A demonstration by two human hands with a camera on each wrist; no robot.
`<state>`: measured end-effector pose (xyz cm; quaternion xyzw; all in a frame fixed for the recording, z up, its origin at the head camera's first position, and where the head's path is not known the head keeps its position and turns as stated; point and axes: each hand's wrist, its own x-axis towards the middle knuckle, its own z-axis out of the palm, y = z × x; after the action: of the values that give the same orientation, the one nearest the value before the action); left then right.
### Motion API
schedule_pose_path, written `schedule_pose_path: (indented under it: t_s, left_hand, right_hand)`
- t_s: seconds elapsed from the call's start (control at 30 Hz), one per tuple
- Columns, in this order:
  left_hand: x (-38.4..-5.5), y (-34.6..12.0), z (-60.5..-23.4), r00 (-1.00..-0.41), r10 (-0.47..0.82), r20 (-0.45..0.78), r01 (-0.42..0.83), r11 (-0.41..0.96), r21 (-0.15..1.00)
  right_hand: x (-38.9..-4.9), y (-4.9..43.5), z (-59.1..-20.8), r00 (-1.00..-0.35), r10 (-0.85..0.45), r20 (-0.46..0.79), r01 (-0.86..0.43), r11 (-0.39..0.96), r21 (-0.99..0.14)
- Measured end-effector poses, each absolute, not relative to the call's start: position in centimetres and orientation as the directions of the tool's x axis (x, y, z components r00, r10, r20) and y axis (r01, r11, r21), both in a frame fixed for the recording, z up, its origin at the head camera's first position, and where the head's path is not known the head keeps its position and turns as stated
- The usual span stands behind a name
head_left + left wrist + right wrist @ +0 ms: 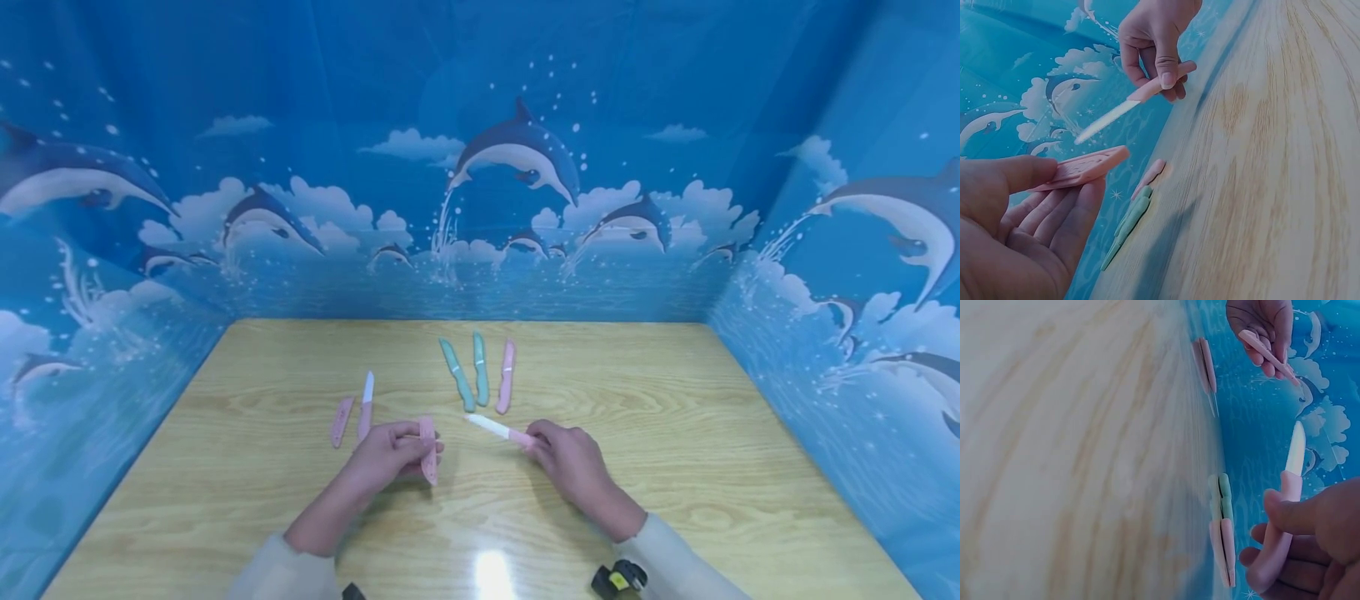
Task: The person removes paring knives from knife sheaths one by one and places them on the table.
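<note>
Currently in the right hand: the right hand (573, 462) is gripping a bare pink knife (501, 430), its fingers clamped on the handle, with the white blade pointing toward the left hand.
Left hand: the left hand (390, 450) is pinching a pink sheath (1085, 167) between thumb and fingers.
Knife and sheath: both are hovering above the middle of the table (675, 400), near each other but not touching.
Sheathed knives: near the middle of the far edge, a left green knife (458, 375), a right green knife (481, 371) and a sheathed pink knife (506, 377) are lying side by side, blades apparently covered.
Bare pair: toward the left edge, a second bare pink knife (367, 405) is lying just beside a second pink sheath (342, 422).
Progress: by my judgement, three knives are sitting matched with their covers while two are lacking theirs; whether covers are going on or coming off, I cannot tell.
In the way: nothing is visibly blocking the gap between the hands; the left hand is partly hiding the second knife's handle.
Surroundings: a dolphin-print backdrop (337, 108) is enclosing the far, left and right edges.
</note>
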<state>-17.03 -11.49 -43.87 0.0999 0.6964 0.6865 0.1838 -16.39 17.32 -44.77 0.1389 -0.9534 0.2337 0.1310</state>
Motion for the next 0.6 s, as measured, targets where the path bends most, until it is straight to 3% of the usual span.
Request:
schedule_pose_path:
  t_s: [0.27, 0.6]
  left_hand:
    - [-16.99, -11.35, -43.86, -0.91, 0.393, -0.134, -0.126, 0.046, 0.991]
    - [-16.84, -11.15, -43.85, -0.909, 0.393, -0.14, -0.121, 0.073, 0.99]
  right_hand:
    - [-16.4, 17.48, -44.91, -0.953, -0.198, 0.231, -0.294, 0.791, -0.537]
    - [-16.29, 17.58, -45.37, -0.957, -0.277, 0.086, -0.227, 0.53, -0.817]
